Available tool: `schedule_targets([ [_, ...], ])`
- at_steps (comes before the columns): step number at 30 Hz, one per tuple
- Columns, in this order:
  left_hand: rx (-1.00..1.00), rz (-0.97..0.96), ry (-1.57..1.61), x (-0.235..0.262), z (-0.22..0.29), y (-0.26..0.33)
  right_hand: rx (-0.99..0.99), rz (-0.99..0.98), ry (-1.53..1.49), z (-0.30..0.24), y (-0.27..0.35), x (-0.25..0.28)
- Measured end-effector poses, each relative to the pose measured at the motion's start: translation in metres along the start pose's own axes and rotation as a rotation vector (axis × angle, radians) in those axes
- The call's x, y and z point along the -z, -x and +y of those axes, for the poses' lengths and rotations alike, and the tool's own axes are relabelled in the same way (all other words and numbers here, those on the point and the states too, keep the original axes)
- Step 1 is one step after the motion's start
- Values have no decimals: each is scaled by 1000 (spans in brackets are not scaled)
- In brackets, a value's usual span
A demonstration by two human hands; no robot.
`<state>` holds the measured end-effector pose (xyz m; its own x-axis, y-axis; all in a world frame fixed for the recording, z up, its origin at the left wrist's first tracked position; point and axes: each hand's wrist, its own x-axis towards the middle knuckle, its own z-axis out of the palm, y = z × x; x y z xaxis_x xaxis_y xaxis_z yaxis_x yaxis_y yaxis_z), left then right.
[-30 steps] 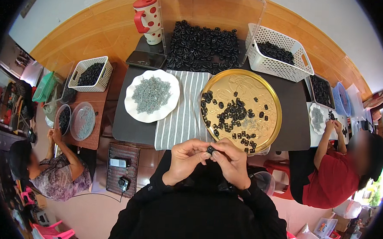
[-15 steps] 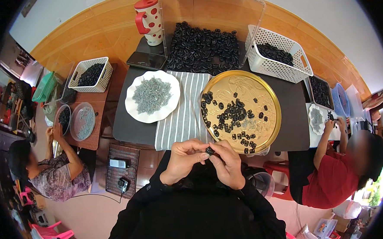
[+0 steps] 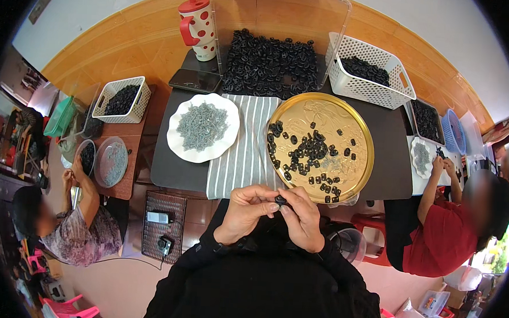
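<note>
Both hands meet in front of my chest, just off the table's near edge. Between their fingertips sits a small black plastic part [image 3: 280, 200]. My left hand [image 3: 246, 212] pinches it from one side with thumb and forefinger, and my right hand [image 3: 301, 218] from the other. Beyond them, a round gold tray [image 3: 348, 126] carries many loose black parts and a small patch of grey screws. To its left a striped grey cloth [image 3: 245, 141] lies under the edge of a white scalloped plate [image 3: 174, 146] heaped with grey screws [image 3: 203, 127].
A clear bin of black parts [image 3: 271, 62] stands at the back, with a white basket [image 3: 373, 96] to its right. A spotted tumbler [image 3: 202, 32] and a dark phone [image 3: 194, 80] are at back left. Co-workers sit left [image 3: 83, 236] and right [image 3: 440, 238].
My hands stay almost in place, still pinching the black part, which now shows a little more between the fingertips. The left co-worker's arm has shifted toward a bowl.
</note>
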<state>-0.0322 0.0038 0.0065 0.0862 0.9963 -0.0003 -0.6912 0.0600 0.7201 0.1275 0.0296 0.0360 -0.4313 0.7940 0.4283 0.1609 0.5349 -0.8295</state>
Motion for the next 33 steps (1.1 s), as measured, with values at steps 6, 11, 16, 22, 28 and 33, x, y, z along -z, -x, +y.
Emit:
schedule_targets([
  [6,-45,23,-65,-4,0,1,6,31,-103,3,1,-1],
  [11,-88,10,-130,-4,-3,3,37,112,-53,7,4,-6],
  [16,-123,14,-141,-8,-5,3,43,160,-31,4,9,-10],
  [22,-173,3,-163,-14,-2,6,133,228,-29,0,6,-15],
  [28,-241,6,-206,-17,-6,6,71,269,-62,-2,9,-19],
  [33,-261,-16,-238,-15,-10,2,47,289,-90,1,9,-21],
])
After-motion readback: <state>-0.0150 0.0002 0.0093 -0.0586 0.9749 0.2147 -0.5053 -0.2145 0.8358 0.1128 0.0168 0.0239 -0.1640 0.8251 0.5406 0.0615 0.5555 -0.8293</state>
